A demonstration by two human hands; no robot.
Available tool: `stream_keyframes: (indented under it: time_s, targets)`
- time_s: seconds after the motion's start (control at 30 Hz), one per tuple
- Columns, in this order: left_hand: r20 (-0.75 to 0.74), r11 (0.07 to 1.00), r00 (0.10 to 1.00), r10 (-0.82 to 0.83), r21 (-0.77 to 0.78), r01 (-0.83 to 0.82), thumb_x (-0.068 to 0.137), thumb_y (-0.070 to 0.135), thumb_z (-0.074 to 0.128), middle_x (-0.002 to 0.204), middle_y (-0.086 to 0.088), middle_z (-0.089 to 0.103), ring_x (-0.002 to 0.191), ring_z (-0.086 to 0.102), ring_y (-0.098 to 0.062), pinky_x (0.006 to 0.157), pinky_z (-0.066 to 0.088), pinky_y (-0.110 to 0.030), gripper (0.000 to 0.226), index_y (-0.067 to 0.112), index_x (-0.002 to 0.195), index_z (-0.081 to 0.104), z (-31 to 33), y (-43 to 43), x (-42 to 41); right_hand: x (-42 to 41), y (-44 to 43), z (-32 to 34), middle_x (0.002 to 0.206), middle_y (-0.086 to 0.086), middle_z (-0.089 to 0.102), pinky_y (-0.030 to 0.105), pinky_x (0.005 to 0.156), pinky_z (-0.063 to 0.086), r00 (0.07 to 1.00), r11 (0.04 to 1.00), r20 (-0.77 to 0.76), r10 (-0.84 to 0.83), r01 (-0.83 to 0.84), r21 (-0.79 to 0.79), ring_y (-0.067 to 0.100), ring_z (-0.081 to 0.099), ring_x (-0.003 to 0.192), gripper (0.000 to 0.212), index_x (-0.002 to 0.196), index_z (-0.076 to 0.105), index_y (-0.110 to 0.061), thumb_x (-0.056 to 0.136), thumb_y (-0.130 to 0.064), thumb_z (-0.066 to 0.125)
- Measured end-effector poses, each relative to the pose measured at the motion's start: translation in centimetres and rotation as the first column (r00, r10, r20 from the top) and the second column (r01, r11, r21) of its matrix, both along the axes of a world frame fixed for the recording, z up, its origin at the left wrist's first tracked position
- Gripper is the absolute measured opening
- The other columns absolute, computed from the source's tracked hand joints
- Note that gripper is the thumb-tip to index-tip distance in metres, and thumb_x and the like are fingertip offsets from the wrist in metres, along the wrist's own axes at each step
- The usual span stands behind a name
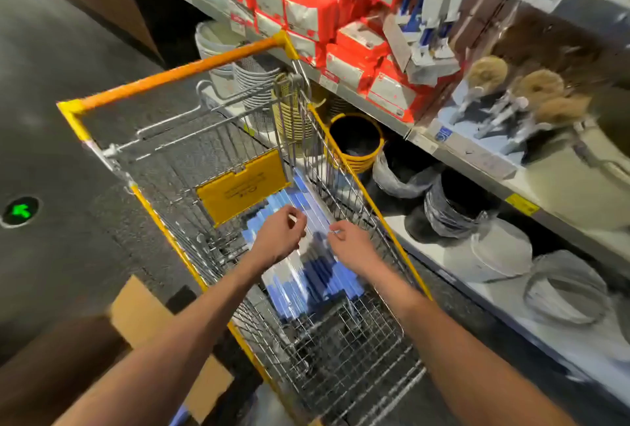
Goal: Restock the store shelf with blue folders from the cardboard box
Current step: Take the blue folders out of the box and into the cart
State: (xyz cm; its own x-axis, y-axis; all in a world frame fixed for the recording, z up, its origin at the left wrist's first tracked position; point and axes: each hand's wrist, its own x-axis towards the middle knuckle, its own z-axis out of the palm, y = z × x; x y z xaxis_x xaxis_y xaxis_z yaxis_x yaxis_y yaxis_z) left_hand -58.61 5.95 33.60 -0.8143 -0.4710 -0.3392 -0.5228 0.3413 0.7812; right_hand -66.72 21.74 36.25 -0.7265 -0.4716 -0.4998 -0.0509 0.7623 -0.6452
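The folders (308, 277) are lying in the cart (341, 357), stacked along its length, directly beneath both hands. The left hand (279, 236) and right hand (353, 246) are hovering side by side, equally near, fingers curled and apparently pinching the clear wrap (293, 263).

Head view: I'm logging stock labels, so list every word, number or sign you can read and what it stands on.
No words or numbers can be read here.
Yellow plaque on the cart: dark print, too blurred.
Red boxes: labels blurred.
Shelf-edge tags: too small and blurred.
Floor light: a green arrow, no text.
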Motion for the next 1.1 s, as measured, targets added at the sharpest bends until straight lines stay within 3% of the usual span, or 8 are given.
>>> stream_keyframes:
  time_s: [0.07, 0.17, 0.47, 0.57, 0.67, 0.73, 0.93, 1.1]
  targets:
    - [-0.050, 0.995, 0.994, 0.094, -0.036, -0.095, 0.104, 0.039, 0.050, 0.082, 0.002, 0.074, 0.059, 0.070, -0.014, 0.054, 0.052, -0.026, 0.025, 0.016, 0.104, 0.059, 2.1, 1.1, 2.6, 1.4, 0.2, 1.0, 0.124, 0.008, 0.065, 0.038, 0.094, 0.051, 0.997, 0.996, -0.020, 0.069, -0.070, -0.050, 0.024, 0.062, 0.106, 0.032, 0.129, 0.059, -0.014, 0.100, -0.027, 0.053]
    - [-0.135, 0.958, 0.952, 0.276, -0.040, -0.284, 0.104, 0.030, 0.053, 0.083, -0.002, 0.073, 0.058, 0.068, -0.014, 0.044, 0.042, -0.013, 0.017, 0.014, 0.103, 0.059, 4.4, 4.0, 7.6, 4.6, 1.2, 2.0, 0.119, 0.011, 0.069, 0.042, 0.087, 0.056, 0.984, 0.976, -0.041, 0.175, -0.179, -0.121, 0.030, 0.066, 0.102, 0.030, 0.123, 0.061, -0.015, 0.098, -0.031, 0.056]
    - [-0.172, 0.784, 0.777, 0.605, -0.042, -0.619, 0.102, 0.030, 0.055, 0.083, -0.001, 0.072, 0.059, 0.070, -0.016, 0.059, 0.060, -0.037, 0.015, 0.018, 0.097, 0.061, 4.9, 14.9, 24.1, 18.0, 5.3, 2.1, 0.099, 0.006, 0.069, 0.037, 0.086, 0.050, 0.874, 0.851, -0.060, 0.482, -0.484, -0.203, 0.031, 0.068, 0.097, 0.022, 0.113, 0.065, -0.012, 0.098, -0.025, 0.056]
    - [-0.122, 0.713, 0.715, 0.689, -0.065, -0.698, 0.102, 0.030, 0.055, 0.081, 0.001, 0.072, 0.055, 0.067, -0.014, 0.054, 0.051, -0.022, 0.016, 0.016, 0.097, 0.061, 4.3, 17.6, 30.4, 22.9, 5.8, 1.8, 0.102, 0.011, 0.072, 0.040, 0.087, 0.052, 0.807, 0.787, -0.078, 0.585, -0.588, -0.187, 0.030, 0.067, 0.098, 0.025, 0.113, 0.067, -0.011, 0.098, -0.026, 0.053]
    - [-0.083, 0.642, 0.646, 0.759, -0.074, -0.763, 0.102, 0.031, 0.055, 0.082, 0.004, 0.073, 0.059, 0.068, -0.014, 0.056, 0.053, -0.026, 0.015, 0.018, 0.097, 0.061, 4.1, 19.4, 36.6, 27.8, 5.8, 1.8, 0.103, 0.008, 0.070, 0.033, 0.078, 0.051, 0.743, 0.724, -0.054, 0.667, -0.664, -0.186, 0.025, 0.067, 0.094, 0.026, 0.116, 0.066, -0.012, 0.099, -0.027, 0.053]
    - [-0.055, 0.607, 0.614, 0.787, -0.111, -0.787, 0.103, 0.032, 0.054, 0.084, 0.004, 0.072, 0.061, 0.068, -0.013, 0.052, 0.049, -0.018, 0.014, 0.021, 0.097, 0.060, 4.0, 20.1, 40.1, 30.7, 5.6, 1.5, 0.103, 0.008, 0.068, 0.029, 0.073, 0.046, 0.700, 0.685, -0.029, 0.713, -0.706, -0.180, 0.021, 0.064, 0.088, 0.025, 0.117, 0.065, -0.013, 0.099, -0.027, 0.052]
    - [0.015, 0.386, 0.386, 0.922, -0.107, -0.916, 0.101, 0.030, 0.056, 0.088, 0.000, 0.072, 0.070, 0.068, -0.012, 0.056, 0.052, -0.020, 0.016, 0.015, 0.099, 0.062, 2.1, 21.0, 50.4, 40.1, 3.0, -0.2, 0.082, 0.003, 0.066, 0.031, 0.064, 0.046, 0.539, 0.539, 0.043, 0.841, -0.829, -0.152, 0.019, 0.059, 0.067, 0.018, 0.108, 0.063, -0.019, 0.098, -0.027, 0.050]
    - [0.040, 0.153, 0.157, 0.987, 0.085, -0.985, 0.101, 0.026, 0.055, 0.088, -0.008, 0.073, 0.068, 0.072, -0.021, 0.046, 0.047, -0.017, 0.022, 0.007, 0.102, 0.065, -0.7, 18.2, 58.7, 48.9, -2.1, -3.5, 0.086, 0.004, 0.066, 0.030, 0.064, 0.047, 0.479, 0.488, 0.100, 0.872, -0.869, -0.087, 0.031, 0.070, 0.083, 0.015, 0.097, 0.065, -0.013, 0.096, -0.021, 0.052]
